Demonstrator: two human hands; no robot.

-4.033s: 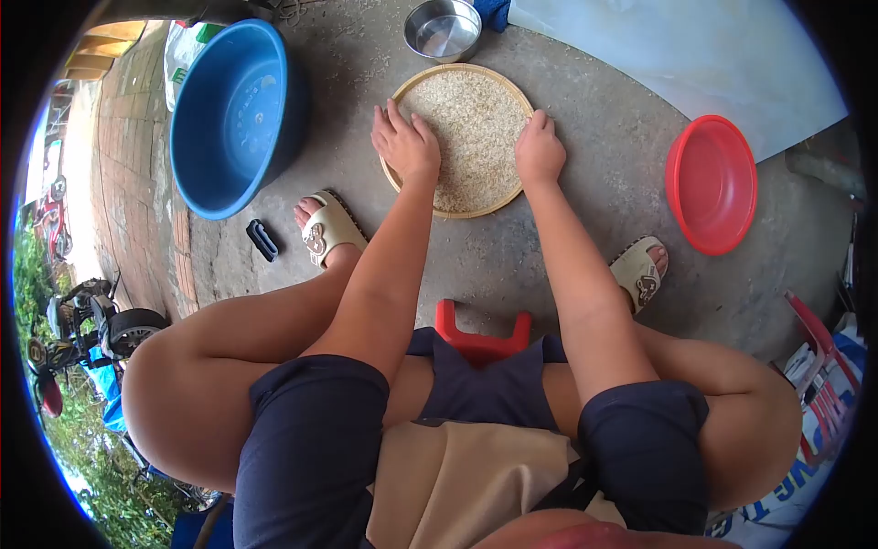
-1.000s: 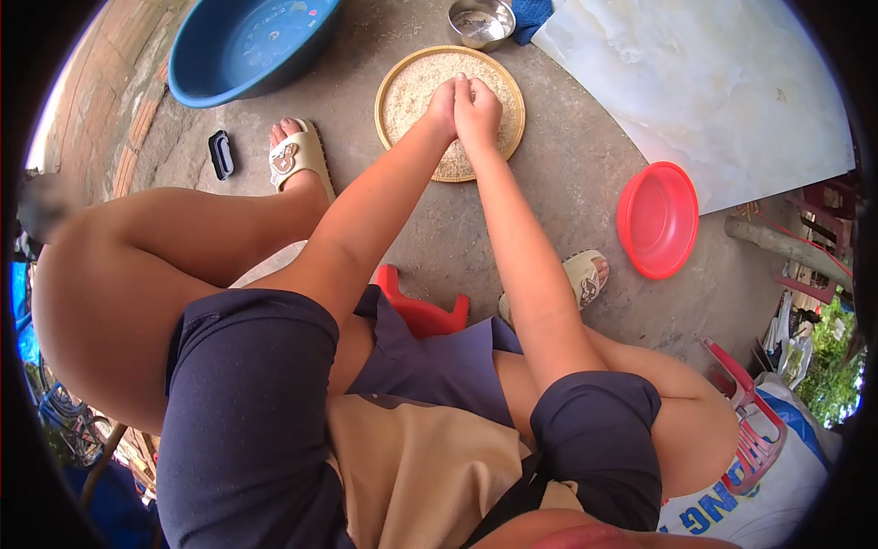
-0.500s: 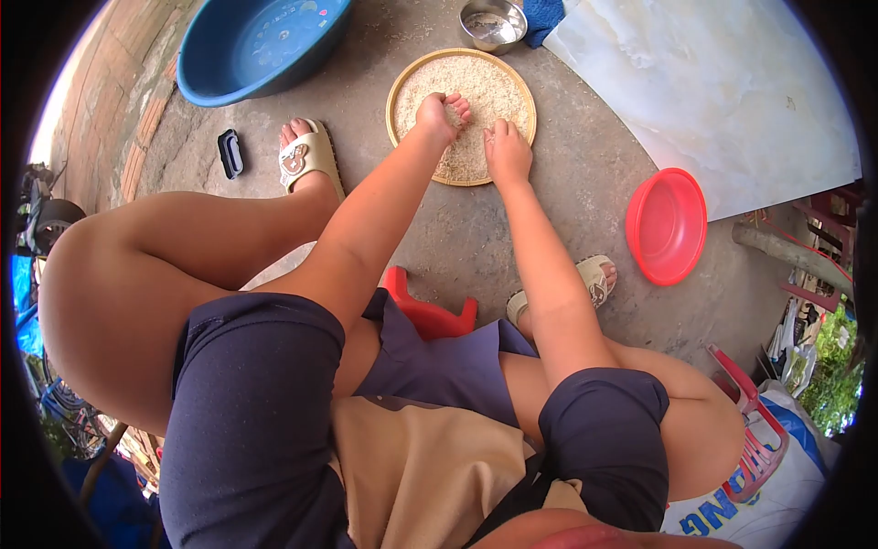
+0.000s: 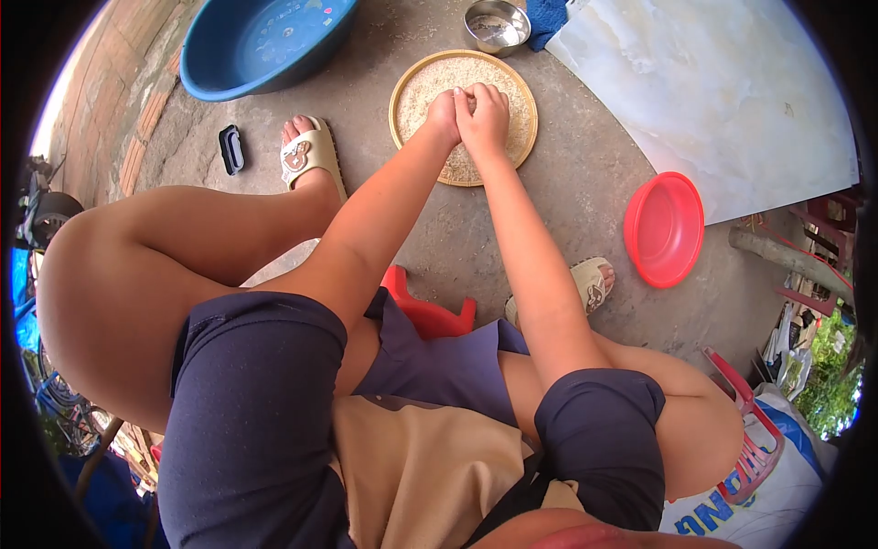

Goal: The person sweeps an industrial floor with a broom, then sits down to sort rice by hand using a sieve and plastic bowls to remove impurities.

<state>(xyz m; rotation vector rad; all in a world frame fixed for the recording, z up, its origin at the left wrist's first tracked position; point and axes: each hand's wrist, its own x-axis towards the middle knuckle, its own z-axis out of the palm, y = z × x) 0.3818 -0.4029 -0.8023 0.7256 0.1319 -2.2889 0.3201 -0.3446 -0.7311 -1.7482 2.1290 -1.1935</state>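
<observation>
Over a round woven tray (image 4: pixel 397 130) full of pale rice grains (image 4: pixel 430 84), my two hands meet. My left hand (image 4: pixel 444 119) is cupped palm up, and its fingers are mostly covered by the other hand. My right hand (image 4: pixel 485 119) lies over the left palm with its fingers curled together, touching it. What lies between the two hands is hidden; the left palm appeared to have grains in it a moment earlier. The tray rests on the concrete floor (image 4: pixel 558 210).
A large blue basin (image 4: pixel 261 55) stands at upper left and a steel bowl (image 4: pixel 497 35) behind the tray. At right are a red basin (image 4: pixel 665 229) and a pale marbled sheet (image 4: pixel 713 101). A small black object (image 4: pixel 231 149) lies by the left sandal (image 4: pixel 311 157).
My right hand has moved left and up from the tray's right side onto my left hand. The left hand has stayed nearly in place, and its palm is now covered.
</observation>
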